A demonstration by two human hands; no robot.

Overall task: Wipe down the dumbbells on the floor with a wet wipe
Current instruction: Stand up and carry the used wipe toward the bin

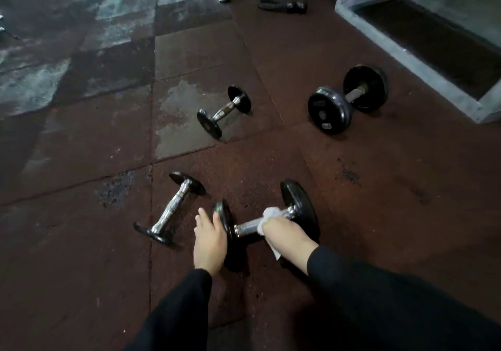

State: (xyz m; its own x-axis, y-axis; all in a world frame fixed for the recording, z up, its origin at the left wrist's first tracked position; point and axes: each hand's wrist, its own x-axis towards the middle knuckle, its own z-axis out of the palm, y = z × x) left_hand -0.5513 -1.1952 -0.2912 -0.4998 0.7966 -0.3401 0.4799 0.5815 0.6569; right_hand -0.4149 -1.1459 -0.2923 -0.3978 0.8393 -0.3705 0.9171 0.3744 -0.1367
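while the nearest black-plated dumbbell with a chrome knurled handle (267, 222) lies on the dark reddish-brown rubber floor (379, 188), it is gripped by both hands. the right hand (284, 235) is wrapped over the chrome handle near the far plate, with a crumpled white wet wipe (268, 219) clamped between the palm and the bar; one end of the wipe is seen bunched above the knuckles and another corner hangs below the wrist. the left hand (208, 242) is laid against the near plate, its fingers straight and resting over the plate's edge. both forearms are covered by black sleeves (379, 296).

just to the left, a second small dumbbell with thin black plates and a chrome handle (169, 207) is seen lying at an angle, close to the left hand but not touched. farther away, near the middle of the floor, a third small black dumbbell (223, 111) is placed on a pale, worn patch of matting. to the right of it, well apart, a larger dumbbell with thick black plates (348, 98) is set beside a grey concrete ledge (423, 71). more gym equipment is seen at the far edge, too dim to be told apart.
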